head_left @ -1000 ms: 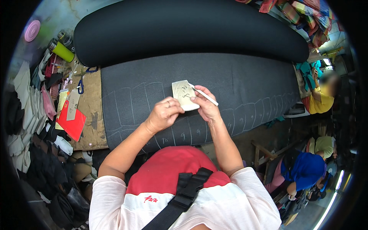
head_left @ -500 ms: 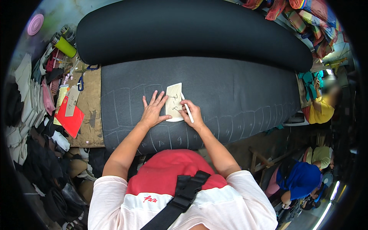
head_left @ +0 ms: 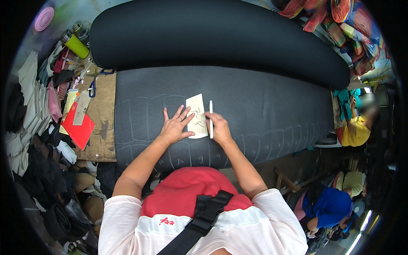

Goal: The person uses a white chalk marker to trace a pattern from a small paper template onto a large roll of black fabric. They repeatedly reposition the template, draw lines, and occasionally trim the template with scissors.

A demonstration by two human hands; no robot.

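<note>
A pale card pattern piece (head_left: 196, 121) with handwriting on it lies on dark grey sheet material (head_left: 263, 102) covering the table. My left hand (head_left: 173, 127) rests flat with fingers spread, its thumb and fingertips on the card's left edge. Just right of the card, my right hand (head_left: 218, 127) grips a white marking pen (head_left: 211, 117), held nearly upright in the picture. Whether the tip touches the sheet I cannot tell. Pale outlines of similar shape run in rows along the sheet's near edge and to the left of the card.
A thick black roll (head_left: 221, 36) lies across the far side. On the wooden tabletop (head_left: 104, 127) at left are blue-handled scissors (head_left: 92, 87), a red card (head_left: 80, 131) and a green bottle (head_left: 75, 44). Cloth piles (head_left: 29, 114) stand further left. Co-workers sit at right, one in yellow (head_left: 356, 131).
The pen has drawn slightly away from the card's right edge and swung more upright. My left fingers have come further onto the card. The whole view has shifted a little.
</note>
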